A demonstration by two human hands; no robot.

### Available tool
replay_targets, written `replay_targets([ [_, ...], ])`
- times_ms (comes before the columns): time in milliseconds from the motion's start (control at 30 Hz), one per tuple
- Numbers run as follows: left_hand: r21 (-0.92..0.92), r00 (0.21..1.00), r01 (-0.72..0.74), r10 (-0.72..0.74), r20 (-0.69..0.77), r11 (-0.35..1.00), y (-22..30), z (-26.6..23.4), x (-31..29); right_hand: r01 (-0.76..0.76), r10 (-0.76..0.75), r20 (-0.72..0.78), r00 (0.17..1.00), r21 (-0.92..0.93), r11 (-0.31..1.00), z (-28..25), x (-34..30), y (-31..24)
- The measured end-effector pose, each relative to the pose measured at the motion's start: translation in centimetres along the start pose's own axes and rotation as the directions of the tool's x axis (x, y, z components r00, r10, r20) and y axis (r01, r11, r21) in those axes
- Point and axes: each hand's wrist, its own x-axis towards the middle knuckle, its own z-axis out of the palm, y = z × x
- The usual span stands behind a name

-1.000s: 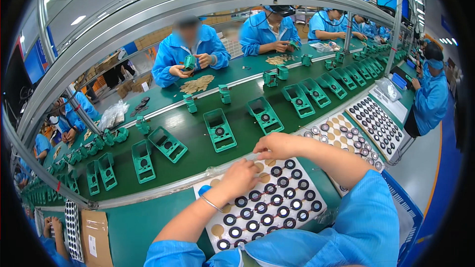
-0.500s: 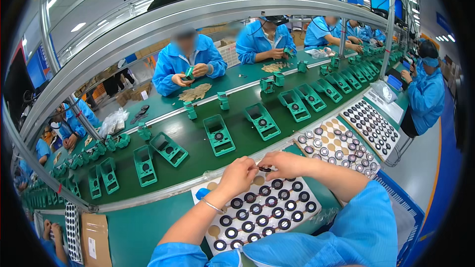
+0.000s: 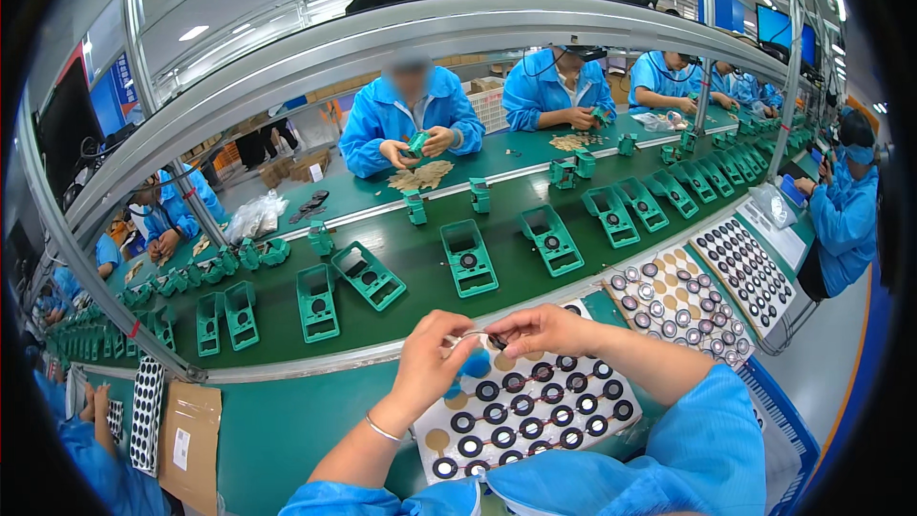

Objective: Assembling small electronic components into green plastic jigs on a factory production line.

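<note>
Both hands meet above a white sheet [image 3: 436, 420] that carries rows of black rings with white centres, linked by thin reddish wires. My right hand [image 3: 546, 332] pinches a small round black part [image 3: 498, 341] between thumb and fingers. A thin wire [image 3: 470, 333] runs from that part to my left hand [image 3: 432, 355], whose fingertips are closed on its end. Beside the left fingers, over the sheet's upper part, shows a blue patch [image 3: 475, 364]; I cannot tell what it is. Several tan round spots [image 3: 437, 440] on the sheet bear no ring.
Ahead, green plastic housings [image 3: 469, 258] with black round inserts line a dark green belt [image 3: 411, 325]. To the right lie a sheet of silvery discs [image 3: 680, 306] and another ring sheet [image 3: 743, 272]. A blue basket [image 3: 793, 420] and a cardboard piece [image 3: 191, 444] flank me. Co-workers [image 3: 411, 119] sit opposite.
The whole view has swung left, so the scene sits further right. My hands have drawn slightly apart, and the wire between them now shows. The blue patch now appears beside my left fingers.
</note>
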Motion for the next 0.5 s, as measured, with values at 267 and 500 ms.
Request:
replay_targets([
  [267, -0.564, 0.826, 0.558, -0.470, 0.310, 0.609, -2.6, -0.8, -2.9, 0.325, -0.555, -0.047, 0.831, -0.768, 0.552, 3.9, 0.9, -0.4],
  [500, -0.584, 0.832, 0.547, -0.464, 0.304, 0.600, -3.7, -1.2, -3.3, 0.326, -0.539, 0.047, 0.841, -0.839, 0.436, 5.2, 1.6, -1.0],
])
